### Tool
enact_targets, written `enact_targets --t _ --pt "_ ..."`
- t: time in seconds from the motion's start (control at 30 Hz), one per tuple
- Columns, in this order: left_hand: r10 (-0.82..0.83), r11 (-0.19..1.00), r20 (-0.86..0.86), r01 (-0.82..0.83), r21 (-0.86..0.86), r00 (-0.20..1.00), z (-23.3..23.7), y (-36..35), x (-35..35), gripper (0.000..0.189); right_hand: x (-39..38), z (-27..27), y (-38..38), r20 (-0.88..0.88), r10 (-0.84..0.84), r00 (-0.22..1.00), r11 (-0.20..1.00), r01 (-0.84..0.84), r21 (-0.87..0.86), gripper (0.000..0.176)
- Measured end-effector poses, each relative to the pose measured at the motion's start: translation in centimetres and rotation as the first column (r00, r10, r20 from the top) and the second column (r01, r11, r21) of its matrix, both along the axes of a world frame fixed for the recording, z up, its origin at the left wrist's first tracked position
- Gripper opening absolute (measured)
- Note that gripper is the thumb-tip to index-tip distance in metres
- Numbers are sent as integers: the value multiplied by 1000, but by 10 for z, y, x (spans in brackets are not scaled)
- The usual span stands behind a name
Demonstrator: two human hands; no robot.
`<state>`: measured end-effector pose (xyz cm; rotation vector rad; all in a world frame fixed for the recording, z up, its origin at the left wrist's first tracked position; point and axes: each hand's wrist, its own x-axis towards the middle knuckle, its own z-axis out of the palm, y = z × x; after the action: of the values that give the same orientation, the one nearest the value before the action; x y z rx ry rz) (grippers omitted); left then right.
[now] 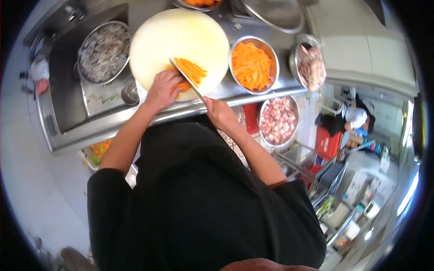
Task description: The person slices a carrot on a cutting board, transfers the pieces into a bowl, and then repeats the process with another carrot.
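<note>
On a round, pale yellow cutting board (181,36) my right hand (219,113) is wrapped round the handle of a knife (187,77). The blade points up and to the left across the board. My left hand (163,90) lies left of the blade with its fingers bent together over a piece of carrot (182,86), close to the board's near edge. Sliced carrot (192,70) lies fanned out on the right side of the blade. A metal bowl to the right of the board holds a heap of cut carrot (252,67).
At the left, a bowl of translucent grey strips (105,52) stands in the sink (68,106) near a small metal cup (130,90). Bowls of meat (311,65) and of diced meat (279,119) are at the right. Farther right, a person (355,116) is near a red crate (327,142).
</note>
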<state>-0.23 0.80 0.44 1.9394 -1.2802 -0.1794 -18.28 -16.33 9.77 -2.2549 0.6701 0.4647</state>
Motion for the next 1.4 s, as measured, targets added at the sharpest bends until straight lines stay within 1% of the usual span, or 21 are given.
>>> enact_targets --t 0.07,0.1,0.2,0.23,0.33,0.37,0.47,0.57,0.67,0.77,0.87,0.9,0.97,1.1,1.17,1.2,1.3,1.4 --pt "11 1000 27 -10 -12 1000 -5 2 -2 32 1 8 3 72 -25 997 1000 25 -1 58" --pt "-32 999 52 32 11 998 -3 3 2 40 -2 9 4 104 -30 994 1000 30 2 58" --pt "83 995 85 -78 -58 993 8 16 -6 52 -6 -3 3 189 -53 980 999 49 25 58" --pt "84 996 109 -83 -14 990 4 25 -7 62 -6 0 4 179 -78 981 997 74 30 58" --pt "93 994 67 -97 45 993 1 41 -11 64 -4 -1 1 101 -93 991 995 91 29 59" --pt "103 994 69 -106 35 992 -2 42 -10 63 -5 -4 1 118 -84 989 996 82 29 61" --pt "112 994 17 -112 14 994 -13 38 -6 60 0 3 -1 6 -83 997 993 83 81 62" --pt "138 990 6 -138 1 990 -10 33 -6 58 -2 3 2 79 -79 994 996 75 52 64" --pt "160 986 -31 -161 -42 987 -2 35 -9 58 0 7 4 20 -114 993 992 113 50 65" --pt "216 971 -36 -219 -95 976 -6 46 -7 51 2 9 4 -35 -115 993 992 117 56 67" --pt "174 979 -48 -178 -99 984 -13 50 -1 43 3 9 4 -70 -88 994 994 92 51 66" --pt "193 974 -44 -197 -115 980 -8 48 -2 38 4 12 4 -85 -83 993 994 88 62 67" --pt "202 973 -51 -206 -105 978 -12 49 -2 39 5 13 4 -107 -82 991 994 88 60 67" --pt "200 976 -8 -200 -91 980 8 43 -4 37 5 13 6 -96 -91 991 993 98 67 67" --pt "102 992 10 -101 -79 995 13 33 -1 31 5 14 8 -72 -102 992 989 109 99 66" --pt "52 996 17 -51 -72 998 14 28 1 29 4 12 8 -65 -101 993 990 106 89 66" --pt "-55 997 64 52 56 996 13 18 5 24 4 10 7 -62 -93 994 994 97 53 66" --pt "-40 997 84 35 66 996 10 17 5 24 8 24 7 -112 -100 989 994 105 42 65"
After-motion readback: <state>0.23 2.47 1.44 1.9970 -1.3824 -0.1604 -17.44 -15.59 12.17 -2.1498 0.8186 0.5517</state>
